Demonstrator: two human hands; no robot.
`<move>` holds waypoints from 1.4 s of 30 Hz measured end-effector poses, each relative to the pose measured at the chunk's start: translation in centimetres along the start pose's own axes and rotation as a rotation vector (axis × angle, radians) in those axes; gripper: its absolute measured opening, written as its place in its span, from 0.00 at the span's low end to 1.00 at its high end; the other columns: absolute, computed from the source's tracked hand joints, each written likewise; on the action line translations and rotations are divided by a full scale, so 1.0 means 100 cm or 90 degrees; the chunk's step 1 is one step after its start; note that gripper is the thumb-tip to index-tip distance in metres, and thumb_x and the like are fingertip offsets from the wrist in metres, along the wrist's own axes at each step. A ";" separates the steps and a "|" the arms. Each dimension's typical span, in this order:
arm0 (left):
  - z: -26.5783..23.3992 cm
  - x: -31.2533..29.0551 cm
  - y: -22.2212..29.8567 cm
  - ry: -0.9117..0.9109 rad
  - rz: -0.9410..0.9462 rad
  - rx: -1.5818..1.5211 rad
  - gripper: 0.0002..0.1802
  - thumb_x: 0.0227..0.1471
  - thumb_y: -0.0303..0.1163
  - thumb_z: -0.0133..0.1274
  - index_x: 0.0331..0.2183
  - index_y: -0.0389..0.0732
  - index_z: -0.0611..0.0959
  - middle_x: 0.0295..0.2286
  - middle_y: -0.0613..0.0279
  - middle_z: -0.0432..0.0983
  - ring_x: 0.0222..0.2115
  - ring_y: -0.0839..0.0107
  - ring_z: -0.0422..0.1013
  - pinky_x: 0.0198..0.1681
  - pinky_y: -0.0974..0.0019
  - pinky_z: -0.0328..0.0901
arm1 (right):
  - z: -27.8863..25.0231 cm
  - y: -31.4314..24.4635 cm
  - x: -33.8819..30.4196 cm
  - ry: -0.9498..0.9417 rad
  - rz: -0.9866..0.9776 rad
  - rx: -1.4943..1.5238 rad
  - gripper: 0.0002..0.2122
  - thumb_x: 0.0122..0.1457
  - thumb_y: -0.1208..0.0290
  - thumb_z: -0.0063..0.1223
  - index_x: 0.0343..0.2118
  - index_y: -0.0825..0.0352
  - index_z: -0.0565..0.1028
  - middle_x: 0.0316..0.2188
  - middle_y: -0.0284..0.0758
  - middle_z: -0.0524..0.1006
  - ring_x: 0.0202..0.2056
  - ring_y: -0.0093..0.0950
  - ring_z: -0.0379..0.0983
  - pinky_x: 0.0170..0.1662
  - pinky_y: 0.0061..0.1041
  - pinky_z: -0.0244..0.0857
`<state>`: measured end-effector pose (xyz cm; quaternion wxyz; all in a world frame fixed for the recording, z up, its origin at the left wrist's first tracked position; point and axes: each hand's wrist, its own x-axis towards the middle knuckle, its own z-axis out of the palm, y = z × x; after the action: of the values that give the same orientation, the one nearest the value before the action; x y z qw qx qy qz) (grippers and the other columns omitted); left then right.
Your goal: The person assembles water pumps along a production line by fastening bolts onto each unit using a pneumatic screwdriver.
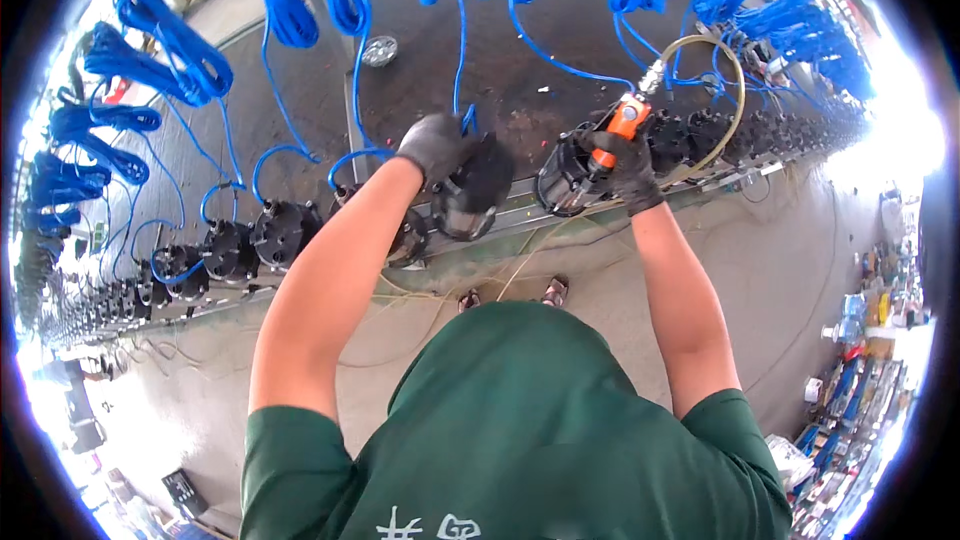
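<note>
"What is lying around the person's left hand (435, 148) and right hand (632, 165)?"

"A dark tabletop (415, 95) is spreading out beyond both. Along its near edge a long row of black units (285, 235) is running off to either side of the hands, and blue cable coils (175, 35) are showing farther out, beyond them."

"And closer in?"

"One black-topped unit (478, 180) is standing just beside the left hand, its top blurred. A second unit (565, 180) is sitting just left of the right hand. An orange power tool (628, 115) is being held over it, with a pale hose (741, 90) looping to the right of that hand. A small metal dish (380, 51) is lying beyond the left hand."

"Which step is this looking like?"

"Probably fastening work on the units; whether the tool is touching one is not showing clearly. The next move is likely calling for careful lining-up of the tool, with the unit being steadied."

"How are the hands posing?"

"Both forearms (340, 270) are reaching forward, spread apart. The right hand is wrapping its gloved fingers around the slanting tool. The left is curling over its unit's edge; whether it is pinching or merely resting, nobody can tell through the blur."
</note>
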<state>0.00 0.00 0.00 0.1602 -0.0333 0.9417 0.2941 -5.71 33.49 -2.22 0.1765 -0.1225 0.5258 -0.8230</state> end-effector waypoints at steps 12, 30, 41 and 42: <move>0.038 -0.030 0.019 0.326 0.090 -0.082 0.17 0.54 0.34 0.60 0.44 0.37 0.83 0.39 0.47 0.83 0.40 0.49 0.79 0.44 0.55 0.72 | -0.006 -0.032 -0.037 0.098 -0.077 -0.047 0.20 0.48 0.72 0.66 0.45 0.65 0.73 0.34 0.34 0.79 0.36 0.29 0.79 0.45 0.29 0.73; 0.324 0.081 0.167 -0.191 0.524 0.716 0.22 0.53 0.30 0.48 0.51 0.46 0.82 0.47 0.53 0.78 0.47 0.51 0.73 0.53 0.44 0.63 | -0.114 -0.098 -0.082 0.135 -0.198 0.086 0.23 0.49 0.73 0.66 0.50 0.67 0.74 0.31 0.37 0.80 0.33 0.33 0.80 0.41 0.35 0.75; 0.353 0.140 0.194 -0.064 0.550 0.638 0.22 0.54 0.32 0.48 0.51 0.45 0.82 0.49 0.53 0.78 0.51 0.50 0.72 0.56 0.46 0.63 | -0.099 -0.113 -0.058 0.045 -0.129 -0.037 0.25 0.48 0.74 0.69 0.50 0.69 0.72 0.34 0.35 0.82 0.36 0.24 0.78 0.39 0.25 0.73; 0.353 0.141 0.197 -0.058 0.550 0.631 0.21 0.54 0.32 0.48 0.50 0.46 0.82 0.49 0.53 0.78 0.51 0.50 0.72 0.56 0.47 0.63 | -0.097 -0.113 -0.055 0.053 -0.129 -0.088 0.24 0.48 0.76 0.69 0.49 0.68 0.73 0.35 0.32 0.80 0.36 0.22 0.77 0.39 0.24 0.72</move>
<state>-6.52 36.61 -21.25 0.0640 0.4382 0.8863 -0.1354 -6.31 48.09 3.94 0.0617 -0.1530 0.5731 -0.8027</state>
